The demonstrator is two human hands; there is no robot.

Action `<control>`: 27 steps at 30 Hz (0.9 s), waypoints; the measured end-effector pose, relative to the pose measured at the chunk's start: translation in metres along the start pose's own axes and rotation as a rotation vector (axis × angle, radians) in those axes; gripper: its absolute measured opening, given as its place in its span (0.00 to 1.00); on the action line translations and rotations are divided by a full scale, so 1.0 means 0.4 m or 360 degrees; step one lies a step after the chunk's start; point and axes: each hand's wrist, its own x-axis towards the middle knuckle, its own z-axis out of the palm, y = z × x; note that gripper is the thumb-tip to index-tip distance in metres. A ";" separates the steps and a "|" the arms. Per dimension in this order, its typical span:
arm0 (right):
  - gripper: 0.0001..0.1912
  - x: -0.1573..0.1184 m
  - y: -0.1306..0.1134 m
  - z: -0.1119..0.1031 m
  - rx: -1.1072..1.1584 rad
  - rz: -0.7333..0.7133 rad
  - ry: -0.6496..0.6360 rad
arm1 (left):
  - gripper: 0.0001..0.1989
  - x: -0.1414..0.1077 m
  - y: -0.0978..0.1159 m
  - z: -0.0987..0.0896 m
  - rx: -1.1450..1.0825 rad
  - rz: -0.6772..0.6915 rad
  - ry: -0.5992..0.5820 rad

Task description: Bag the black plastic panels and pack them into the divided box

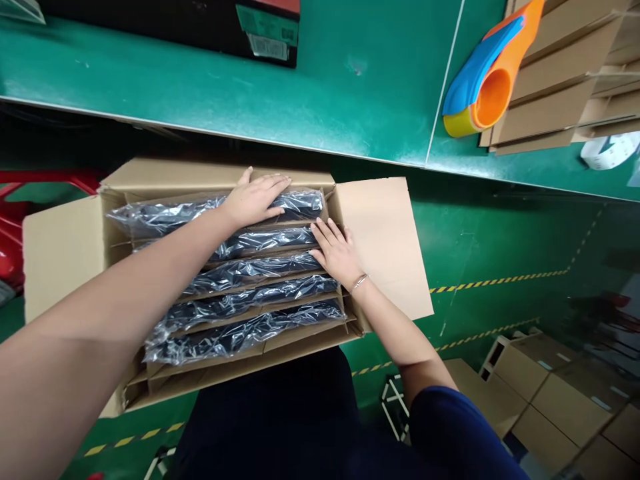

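An open cardboard box [230,390] stands below the table edge, its side flaps folded outward. Inside, several dark items in clear plastic bags [250,333] stand in rows between cardboard dividers [215,321]. My left hand [257,197] lies flat over the farthest bagged item, its fingers reaching toward the box's far wall. At the right end of the rows, my right hand [336,253] rests with fingers stretched over the bags and divider ends. Neither hand grips anything. The left forearm hides part of the rows' left side.
A green table [345,113] runs along the far side. On it are an orange and blue tape dispenser [493,87], cardboard dividers [560,87], a white roll [607,152] and a black box [150,27]. A red chair [15,233] is at left. Cartons [565,400] stand lower right.
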 end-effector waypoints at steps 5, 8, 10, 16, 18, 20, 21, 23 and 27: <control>0.30 0.018 -0.003 0.005 -0.0008 0.0027 -0.0022 | 0.34 0.014 -0.018 -0.002 -0.0061 -0.0033 0.0003; 0.29 0.023 0.003 -0.003 0.0020 0.0029 -0.0025 | 0.34 0.017 -0.019 -0.004 -0.0091 -0.0037 0.0016; 0.28 0.030 0.015 -0.016 0.0054 0.0017 -0.0019 | 0.34 0.018 -0.019 -0.006 -0.0113 -0.0043 0.0023; 0.32 0.086 0.051 -0.057 -0.0031 -0.0113 -0.0059 | 0.37 0.016 -0.015 -0.011 -0.0132 -0.0046 0.0020; 0.34 0.113 0.053 -0.063 -0.0086 -0.0160 -0.0126 | 0.39 0.015 -0.013 -0.012 -0.0105 -0.0038 -0.0004; 0.35 0.139 0.053 -0.064 -0.0130 -0.0175 -0.0155 | 0.41 0.015 -0.010 -0.014 -0.0084 -0.0037 -0.0020; 0.35 0.151 0.054 -0.063 -0.0150 -0.0166 -0.0154 | 0.41 0.016 -0.008 -0.015 -0.0082 -0.0041 -0.0021; 0.33 0.175 0.059 -0.058 -0.0188 -0.0134 -0.0142 | 0.40 0.017 -0.004 -0.022 -0.0098 -0.0063 -0.0012; 0.30 0.205 0.073 -0.044 -0.0218 -0.0113 -0.0120 | 0.36 -0.008 0.018 -0.046 -0.0207 -0.0170 0.0049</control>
